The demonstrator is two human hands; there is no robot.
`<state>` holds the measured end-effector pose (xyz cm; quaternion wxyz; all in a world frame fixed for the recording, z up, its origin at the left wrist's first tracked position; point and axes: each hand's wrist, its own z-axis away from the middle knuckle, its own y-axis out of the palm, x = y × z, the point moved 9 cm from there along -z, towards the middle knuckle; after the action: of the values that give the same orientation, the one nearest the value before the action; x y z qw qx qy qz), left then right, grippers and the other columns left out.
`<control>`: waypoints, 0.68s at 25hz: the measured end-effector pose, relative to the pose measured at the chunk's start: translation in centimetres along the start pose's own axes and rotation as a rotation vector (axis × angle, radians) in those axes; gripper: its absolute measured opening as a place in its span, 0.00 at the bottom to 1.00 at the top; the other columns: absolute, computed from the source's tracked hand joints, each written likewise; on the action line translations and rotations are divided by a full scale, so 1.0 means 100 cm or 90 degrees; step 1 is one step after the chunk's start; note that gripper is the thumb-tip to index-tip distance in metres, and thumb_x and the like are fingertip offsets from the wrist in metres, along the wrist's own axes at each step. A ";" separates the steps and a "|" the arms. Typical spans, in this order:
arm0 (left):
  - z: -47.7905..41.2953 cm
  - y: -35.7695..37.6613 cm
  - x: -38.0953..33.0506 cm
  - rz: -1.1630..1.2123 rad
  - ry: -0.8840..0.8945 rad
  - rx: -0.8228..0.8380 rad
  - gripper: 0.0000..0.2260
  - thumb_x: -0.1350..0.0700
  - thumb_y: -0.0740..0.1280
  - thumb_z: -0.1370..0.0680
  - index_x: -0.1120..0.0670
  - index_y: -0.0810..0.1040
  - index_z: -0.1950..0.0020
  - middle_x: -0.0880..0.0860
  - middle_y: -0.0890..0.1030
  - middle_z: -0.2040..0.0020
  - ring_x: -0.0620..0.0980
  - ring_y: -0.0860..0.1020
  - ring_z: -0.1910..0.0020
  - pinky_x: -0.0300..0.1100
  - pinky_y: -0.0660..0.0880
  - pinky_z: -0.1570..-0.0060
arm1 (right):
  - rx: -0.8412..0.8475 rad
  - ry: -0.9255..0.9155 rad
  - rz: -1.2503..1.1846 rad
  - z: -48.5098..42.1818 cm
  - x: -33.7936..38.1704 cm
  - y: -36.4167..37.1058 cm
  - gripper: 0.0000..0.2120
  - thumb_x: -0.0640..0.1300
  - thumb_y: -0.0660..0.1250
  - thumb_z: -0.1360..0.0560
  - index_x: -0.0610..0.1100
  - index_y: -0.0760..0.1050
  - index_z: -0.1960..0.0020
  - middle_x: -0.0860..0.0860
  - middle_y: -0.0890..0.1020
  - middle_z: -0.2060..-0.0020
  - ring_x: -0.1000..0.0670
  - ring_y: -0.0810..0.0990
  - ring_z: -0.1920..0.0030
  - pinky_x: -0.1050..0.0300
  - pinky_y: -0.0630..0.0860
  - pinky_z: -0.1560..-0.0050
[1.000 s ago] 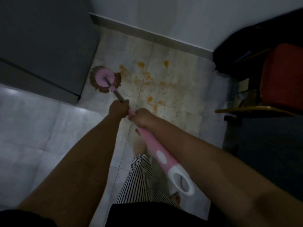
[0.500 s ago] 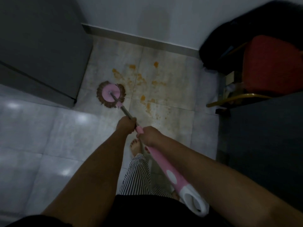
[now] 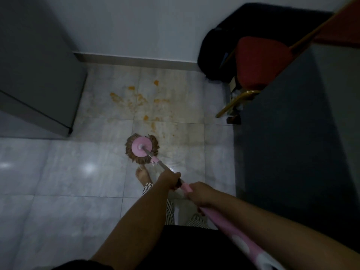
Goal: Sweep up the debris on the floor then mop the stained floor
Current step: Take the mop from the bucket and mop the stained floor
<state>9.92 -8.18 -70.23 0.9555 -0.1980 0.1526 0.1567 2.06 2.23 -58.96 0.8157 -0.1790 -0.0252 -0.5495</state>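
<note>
With left hand (image 3: 168, 179) curled round the mop shaft (image 3: 164, 166) ahead of right hand (image 3: 198, 193) gripping the pink sleeve (image 3: 187, 187), held it slanting forward-left, mop head (image 3: 141, 148) on the floor (image 3: 78, 172) just short of the orange stains (image 3: 144, 100).

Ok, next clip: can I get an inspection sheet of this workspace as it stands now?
Surface: pale tiled floor, orange stains near the wall.
Job's things: mop head flat on the floor, short of the stains; handle slants back from it.
Clutter: black bag by the wall.
Hands: left hand grips the handle's metal part; right hand grips the pink part behind it.
Cables: nothing seen.
Surroundings: grey cabinet left, red chair right; dim light.
</note>
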 end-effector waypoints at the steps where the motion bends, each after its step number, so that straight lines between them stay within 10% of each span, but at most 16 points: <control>1: 0.001 -0.001 0.001 -0.003 -0.001 -0.006 0.15 0.52 0.60 0.19 0.62 0.75 0.56 0.59 0.81 0.60 0.48 0.75 0.74 0.36 0.72 0.75 | 0.001 -0.007 0.006 0.000 0.003 0.000 0.18 0.44 0.59 0.21 0.34 0.72 0.36 0.36 0.80 0.50 0.46 0.74 0.73 0.56 0.72 0.76; 6: -0.018 -0.055 0.006 -0.010 0.010 -0.038 0.17 0.50 0.58 0.18 0.55 0.73 0.65 0.49 0.74 0.69 0.41 0.72 0.71 0.29 0.67 0.71 | 0.021 -0.033 0.009 -0.019 0.063 -0.002 0.19 0.45 0.60 0.21 0.33 0.71 0.37 0.37 0.77 0.53 0.40 0.80 0.60 0.49 0.78 0.63; 10: -0.058 -0.132 0.009 0.110 0.009 -0.087 0.19 0.49 0.60 0.19 0.63 0.81 0.47 0.59 0.83 0.56 0.56 0.83 0.55 0.50 0.80 0.48 | 0.011 -0.075 0.083 -0.057 0.145 -0.015 0.18 0.48 0.60 0.21 0.37 0.73 0.36 0.39 0.79 0.43 0.41 0.80 0.46 0.52 0.76 0.51; 17: -0.187 -0.351 -0.012 0.259 -0.022 -0.215 0.19 0.51 0.61 0.19 0.66 0.79 0.42 0.66 0.82 0.45 0.63 0.82 0.47 0.49 0.79 0.48 | -0.030 -0.164 0.045 -0.187 0.366 -0.071 0.18 0.45 0.60 0.21 0.38 0.73 0.35 0.42 0.78 0.52 0.44 0.78 0.55 0.49 0.78 0.49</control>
<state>17.19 -47.06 -74.61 0.8602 -0.3170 0.1448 0.3722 7.13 -38.59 -65.89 0.8201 -0.2675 -0.1104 -0.4936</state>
